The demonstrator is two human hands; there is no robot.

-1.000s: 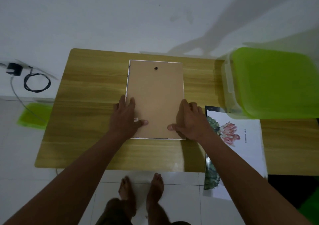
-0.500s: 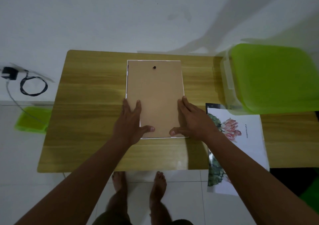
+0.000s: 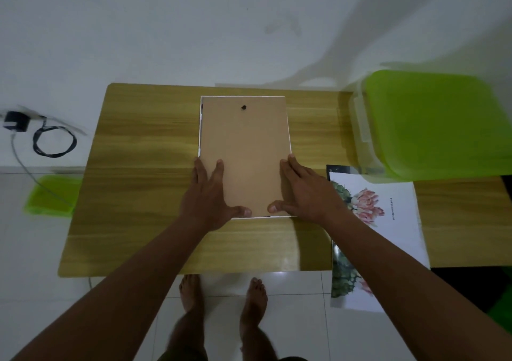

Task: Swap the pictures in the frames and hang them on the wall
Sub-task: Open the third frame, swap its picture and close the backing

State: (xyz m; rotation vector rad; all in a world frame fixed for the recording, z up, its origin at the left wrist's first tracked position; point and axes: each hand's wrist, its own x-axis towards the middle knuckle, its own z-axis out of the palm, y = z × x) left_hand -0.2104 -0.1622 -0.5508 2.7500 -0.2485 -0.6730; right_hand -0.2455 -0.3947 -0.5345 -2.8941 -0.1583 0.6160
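A white picture frame (image 3: 243, 150) lies face down in the middle of the wooden table (image 3: 138, 188), its brown backing board up, with a small dark hanging hole near the far edge. My left hand (image 3: 210, 197) lies flat on the frame's near left corner, fingers spread, thumb on the board. My right hand (image 3: 302, 191) lies flat on the near right corner, thumb on the board. To the right, a loose flower picture (image 3: 388, 216) rests on the table, its near end hanging over the edge.
A clear plastic box with a green lid (image 3: 435, 127) stands at the table's right, over the picture's far end. On the floor at left lie a black charger with coiled cable (image 3: 41, 136) and a green lid (image 3: 52, 197). My bare feet (image 3: 221, 297) stand below.
Both hands have flattened and slid along the frame's near corners, fingers stretching out toward the far side. The frame has stayed in place.
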